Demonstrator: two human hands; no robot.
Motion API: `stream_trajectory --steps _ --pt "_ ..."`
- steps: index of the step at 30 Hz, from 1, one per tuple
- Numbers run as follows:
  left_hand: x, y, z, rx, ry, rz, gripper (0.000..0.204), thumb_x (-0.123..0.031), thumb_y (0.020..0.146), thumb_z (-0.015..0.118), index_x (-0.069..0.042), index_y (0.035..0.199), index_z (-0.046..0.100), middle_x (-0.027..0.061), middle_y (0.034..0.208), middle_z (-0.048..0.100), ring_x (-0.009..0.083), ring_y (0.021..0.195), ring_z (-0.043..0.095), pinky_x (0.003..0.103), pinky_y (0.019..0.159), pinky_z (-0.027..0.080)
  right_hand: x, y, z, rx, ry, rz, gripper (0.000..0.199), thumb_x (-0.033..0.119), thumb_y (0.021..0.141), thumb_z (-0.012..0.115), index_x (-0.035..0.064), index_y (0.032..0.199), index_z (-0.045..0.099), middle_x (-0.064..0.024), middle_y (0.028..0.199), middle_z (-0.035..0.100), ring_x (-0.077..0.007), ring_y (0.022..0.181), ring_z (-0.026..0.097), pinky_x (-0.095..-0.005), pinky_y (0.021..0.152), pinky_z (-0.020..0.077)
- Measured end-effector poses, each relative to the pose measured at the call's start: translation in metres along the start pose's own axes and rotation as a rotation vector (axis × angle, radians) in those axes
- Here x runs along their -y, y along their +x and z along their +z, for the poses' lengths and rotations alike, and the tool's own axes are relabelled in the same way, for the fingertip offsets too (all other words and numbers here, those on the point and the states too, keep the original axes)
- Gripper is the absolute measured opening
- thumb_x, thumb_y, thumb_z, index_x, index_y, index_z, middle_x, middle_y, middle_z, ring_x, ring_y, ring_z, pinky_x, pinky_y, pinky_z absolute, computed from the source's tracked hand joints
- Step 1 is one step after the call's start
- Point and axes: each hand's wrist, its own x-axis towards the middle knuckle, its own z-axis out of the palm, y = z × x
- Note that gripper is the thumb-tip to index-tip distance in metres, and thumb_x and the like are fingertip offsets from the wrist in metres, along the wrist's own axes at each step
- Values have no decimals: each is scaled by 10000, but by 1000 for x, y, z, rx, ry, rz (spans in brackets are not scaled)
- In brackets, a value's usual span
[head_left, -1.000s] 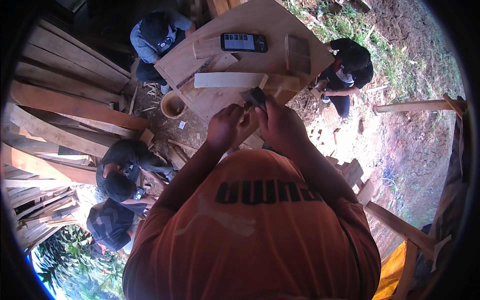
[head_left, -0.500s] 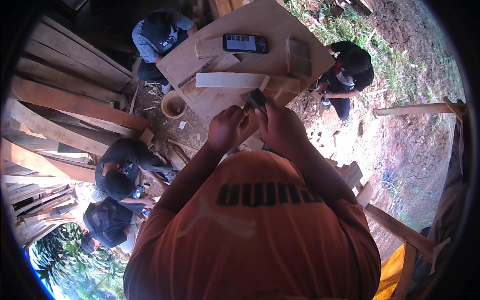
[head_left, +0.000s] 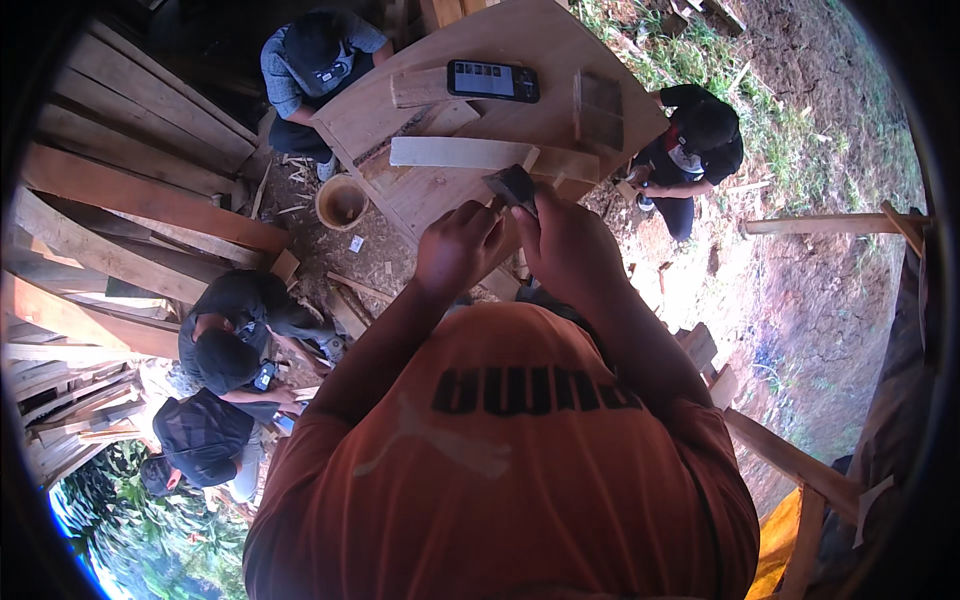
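At the table's near edge, my right hand (head_left: pixel 560 240) is closed round a dark, squarish block (head_left: pixel 512 187), its thumb along the near side. Close beside it, my left hand (head_left: pixel 455 248) has its fingers curled and pinched together just short of the block; whatever they hold, if anything, is too small to make out. Beyond both hands, a pale, slightly curved wooden board (head_left: pixel 460 153) lies across the wooden table (head_left: pixel 370 115). A thin pale stick (head_left: pixel 531 158) shows just past the block.
A phone (head_left: pixel 492 81) and a short wooden block (head_left: pixel 600 110) lie farther back on the table. A round bucket (head_left: pixel 341 203) stands on the floor at left. People sit at far left (head_left: pixel 320 70), right (head_left: pixel 690 155) and lower left (head_left: pixel 245 330). Long planks (head_left: pixel 150 195) are stacked at left.
The dark block has tilted and shifted slightly down in the picture, with my right hand still round it. My left hand stays beside it, fingers still curled.
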Motion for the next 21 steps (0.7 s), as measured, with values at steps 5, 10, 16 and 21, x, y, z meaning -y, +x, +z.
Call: stream_trajectory --steps 5,10,16,21 --pt "6 -4 4 7 -2 -11 160 -129 935 812 -84 1056 718 106 909 710 329 726 748 449 619 606 -9 -2 16 -31 -1 2 267 319 1109 624 54 1094 594 -230 797 714 -475 759 733 -607 658 541" --pt "1 -7 4 22 2 -19 159 -123 938 807 -86 1072 730 106 913 714 325 728 751 444 624 611 -4 -4 10 -22 -40 -3 278 328 1104 637 53 1092 598 -231 807 718 -470 762 738 -600 654 547" --pt "-3 -4 -1 13 12 -37 171 -127 940 806 -82 1091 739 98 918 720 318 726 750 439 628 614 -5 -8 13 -45 -3 -6 267 324 1104 637 59 1093 605 -222 807 719 -456 759 742 -588 650 556" --pt "-1 -2 1 24 26 -41 154 -133 943 807 -81 1068 732 103 917 725 322 722 751 446 621 611 -10 0 16 -73 -47 -64 262 294 1104 653 35 1125 622 -230 790 734 -485 754 751 -582 657 582"
